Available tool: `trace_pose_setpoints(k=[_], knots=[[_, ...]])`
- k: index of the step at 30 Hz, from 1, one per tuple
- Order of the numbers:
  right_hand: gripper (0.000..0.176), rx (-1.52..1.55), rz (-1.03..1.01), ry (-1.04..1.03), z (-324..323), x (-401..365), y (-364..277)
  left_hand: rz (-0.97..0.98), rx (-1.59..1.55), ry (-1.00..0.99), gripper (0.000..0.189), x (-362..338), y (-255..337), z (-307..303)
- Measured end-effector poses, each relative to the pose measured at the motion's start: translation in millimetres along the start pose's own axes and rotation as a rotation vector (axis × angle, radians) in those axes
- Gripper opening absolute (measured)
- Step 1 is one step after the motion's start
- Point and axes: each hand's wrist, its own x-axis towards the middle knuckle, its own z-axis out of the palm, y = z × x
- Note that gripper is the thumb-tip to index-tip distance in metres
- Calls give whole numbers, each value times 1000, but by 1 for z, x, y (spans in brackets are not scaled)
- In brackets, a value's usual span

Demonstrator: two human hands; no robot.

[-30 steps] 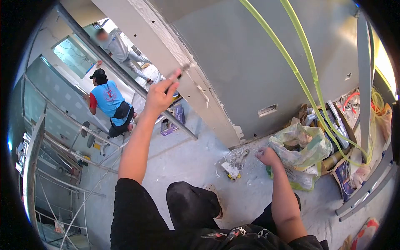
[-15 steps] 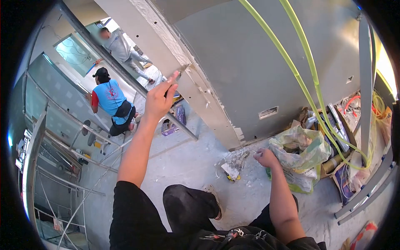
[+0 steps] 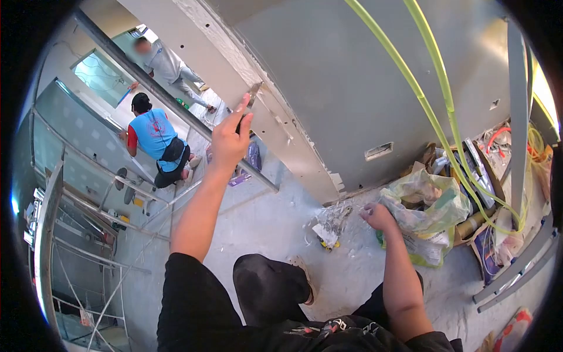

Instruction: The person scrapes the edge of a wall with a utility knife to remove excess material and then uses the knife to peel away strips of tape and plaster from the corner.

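Note:
Raised in front of me, my left hand (image 3: 231, 136) is closed on a putty knife (image 3: 254, 94). Its blade touches the face of the wall end (image 3: 272, 120), close to the rough white corner strip. Most of the handle is hidden in my fingers. My right hand (image 3: 377, 216) hangs low with its fingers curled in, just left of a clear plastic bag (image 3: 425, 202); whatever it may hold cannot be made out. On the floor left of it lies a small heap of white scraps (image 3: 329, 227) with a yellow-and-black object.
Yellow-green conduits (image 3: 437, 76) hang down at right over a cluttered box (image 3: 487, 176). A metal pole (image 3: 146, 82) crosses diagonally at left, by scaffold frames (image 3: 47, 234). Two people work beyond, one in a blue vest (image 3: 155, 135). Metal legs (image 3: 519, 267) stand at right.
My left hand and the putty knife shift slightly down relative to the wall end. The right hand stays low and curled. The view has tilted a little.

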Motion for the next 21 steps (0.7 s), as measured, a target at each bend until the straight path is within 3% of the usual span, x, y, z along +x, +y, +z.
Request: trace_pose_setpoints(k=[3,9,11,13,14,16,17,19,21], knots=[[46,-43,-15,26,4,5,9,-89,-40,10,40,-8,2,12],[47,-57,-40,36,-1,0,16,-33,-42,71,41,-17,-3,17],[46,-7,-27,39,-9,-4,9,-253,86,-276,36,-35,-24,15],[46,-6,-39,50,-12,-8,5,-78,11,-460,33,-75,-27,20],[46,-1,-41,54,-15,-8,4,-59,16,-449,33,-82,-24,14],[46,39,-16,53,-23,-5,1,-56,-67,-206,34,-82,-15,3],[46,72,20,20,-20,-8,2,-59,-65,-211,34,-80,-17,0],[45,73,6,28,-16,-8,1,25,13,-34,36,-42,2,-18],[45,73,-12,39,-13,-7,-3,25,9,-41,37,-16,6,-23]])
